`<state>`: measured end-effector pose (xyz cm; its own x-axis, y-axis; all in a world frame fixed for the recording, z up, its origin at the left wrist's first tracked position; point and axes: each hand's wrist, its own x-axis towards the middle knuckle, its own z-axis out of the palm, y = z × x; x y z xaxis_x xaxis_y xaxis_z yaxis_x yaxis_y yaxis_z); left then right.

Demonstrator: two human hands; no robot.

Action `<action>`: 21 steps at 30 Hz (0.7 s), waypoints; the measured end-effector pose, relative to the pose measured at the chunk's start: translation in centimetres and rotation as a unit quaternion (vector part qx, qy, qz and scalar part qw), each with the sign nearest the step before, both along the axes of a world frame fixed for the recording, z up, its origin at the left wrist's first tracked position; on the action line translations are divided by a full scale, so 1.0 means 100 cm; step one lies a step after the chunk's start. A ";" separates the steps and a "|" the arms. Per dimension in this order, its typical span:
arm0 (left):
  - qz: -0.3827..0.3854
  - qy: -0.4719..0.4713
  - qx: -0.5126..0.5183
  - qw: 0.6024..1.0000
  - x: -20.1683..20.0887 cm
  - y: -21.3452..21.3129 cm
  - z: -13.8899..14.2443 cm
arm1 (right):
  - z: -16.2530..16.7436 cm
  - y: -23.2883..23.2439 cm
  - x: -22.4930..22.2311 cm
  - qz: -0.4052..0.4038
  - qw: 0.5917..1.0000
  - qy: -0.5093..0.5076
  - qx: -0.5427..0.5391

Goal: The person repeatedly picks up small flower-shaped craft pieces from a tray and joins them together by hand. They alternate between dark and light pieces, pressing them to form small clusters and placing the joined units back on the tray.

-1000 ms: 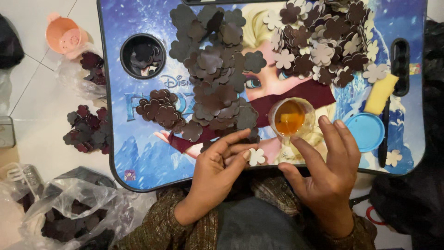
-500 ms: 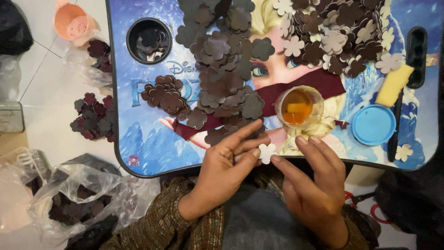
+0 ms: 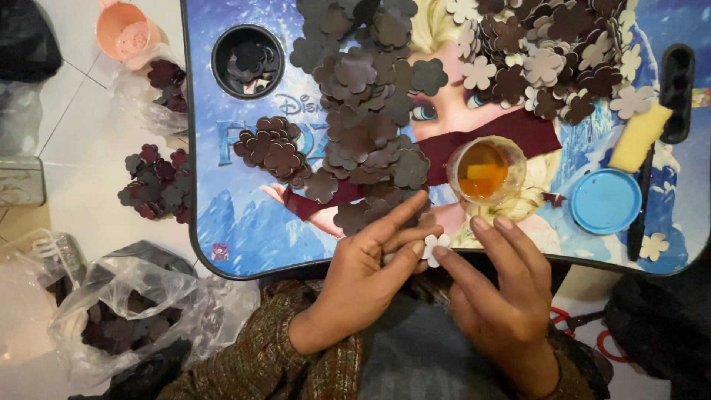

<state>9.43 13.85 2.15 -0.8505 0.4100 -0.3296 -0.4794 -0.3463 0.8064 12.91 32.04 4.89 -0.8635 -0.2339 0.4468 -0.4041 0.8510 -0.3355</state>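
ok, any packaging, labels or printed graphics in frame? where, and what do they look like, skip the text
Printed tray: fills the upper frame, rounded rectangle, blue cartoon picture with a lettered logo at left.
Small square sticker: tray's lower left corner, purple.
Clear plastic bag: lower left on the floor, crumpled, dark flower cutouts inside.
Second clear bag: floor left of the tray, beside the pink cup, maroon cutouts inside.

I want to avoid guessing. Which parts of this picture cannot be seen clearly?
Head view only:
- Small white flower-shaped cutout: partly covered by left hand and right hand fingertips.
- Clear cup of amber liquid: the yellow piece inside is unclear.
- Dark flower cutout pile: cut off by the top edge.
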 end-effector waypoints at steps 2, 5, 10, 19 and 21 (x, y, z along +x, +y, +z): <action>-0.007 -0.008 0.000 1.000 0.000 0.001 -0.001 | -0.001 -0.001 -0.001 0.003 1.000 -0.004 -0.004; 0.000 0.004 0.028 1.000 0.000 0.000 -0.002 | 0.002 -0.003 -0.002 0.016 1.000 -0.012 -0.015; -0.004 -0.001 0.013 1.000 0.000 -0.005 -0.008 | 0.007 -0.001 0.001 -0.067 0.996 0.028 -0.056; -0.081 -0.048 0.077 0.993 0.010 -0.019 -0.011 | -0.023 0.009 0.011 0.040 0.976 -0.077 -0.199; -0.097 -0.055 0.066 0.992 0.013 -0.022 -0.011 | -0.033 0.012 0.016 0.066 0.957 -0.104 -0.261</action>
